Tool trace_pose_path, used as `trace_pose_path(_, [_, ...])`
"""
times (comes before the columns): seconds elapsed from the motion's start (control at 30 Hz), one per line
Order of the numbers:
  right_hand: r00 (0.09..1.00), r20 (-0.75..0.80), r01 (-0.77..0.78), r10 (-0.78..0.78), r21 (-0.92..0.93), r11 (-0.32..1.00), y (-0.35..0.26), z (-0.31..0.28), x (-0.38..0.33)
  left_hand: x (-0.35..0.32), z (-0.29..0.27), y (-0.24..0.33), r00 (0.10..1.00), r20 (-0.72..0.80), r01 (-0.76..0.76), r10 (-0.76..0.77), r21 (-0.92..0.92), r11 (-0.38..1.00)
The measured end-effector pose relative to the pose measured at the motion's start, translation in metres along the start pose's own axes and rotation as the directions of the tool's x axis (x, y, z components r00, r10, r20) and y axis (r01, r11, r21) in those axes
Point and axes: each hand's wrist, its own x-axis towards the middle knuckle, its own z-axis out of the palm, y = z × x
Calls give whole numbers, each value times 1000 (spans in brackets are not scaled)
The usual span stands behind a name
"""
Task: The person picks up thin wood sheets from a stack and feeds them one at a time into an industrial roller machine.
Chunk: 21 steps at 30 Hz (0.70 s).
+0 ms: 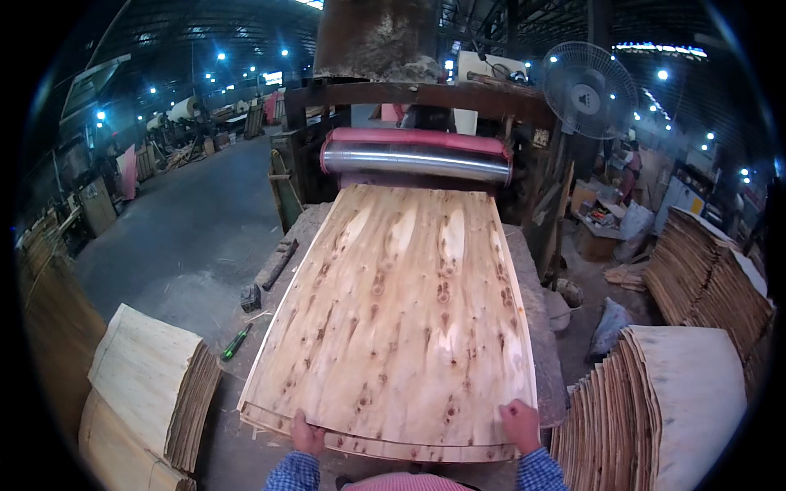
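Note:
A large knotty wood veneer sheet (401, 319) lies in front of me on a stack, and its far end reaches up to a roller machine. My left hand (308, 434) is closed on the sheet's near edge, left of the middle, thumb on top and fingers partly hidden. At the near right corner, my right hand (521, 425) is curled closed on the edge of the same sheet. Just below the top sheet's near edge, a strip of another veneer sheet (426, 452) shows.
A metal roller (417, 162) with a pink one behind stands ahead. Veneer stacks rise at the left (147, 360) and right (688, 393). A green-handled tool (236, 342) lies left of the sheets. A fan (588, 94) stands back right; another person (630, 172) is beyond it.

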Motion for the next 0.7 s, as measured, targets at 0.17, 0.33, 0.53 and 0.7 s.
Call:
trace_pose_path(0.17, [948, 50, 310, -316, 92, 946, -81, 96, -32, 21, -13, 2, 968, 85, 250, -235, -338, 907])
trace_pose_path(0.33, [825, 233, 527, -516, 13, 849, -151, 149, -58, 33, -27, 46, 586, 704, 741, -402, -265, 616])
trace_pose_path(0.53, [842, 394, 476, -369, -221, 851, -167, 180, -85, 51, -42, 39, 687, 322, 665, -652, 84, 742])
trace_pose_path(0.7, [861, 353, 479, -367, -316, 819, -163, 195, -92, 52, -40, 38, 659, 327, 684, -677, 114, 721])
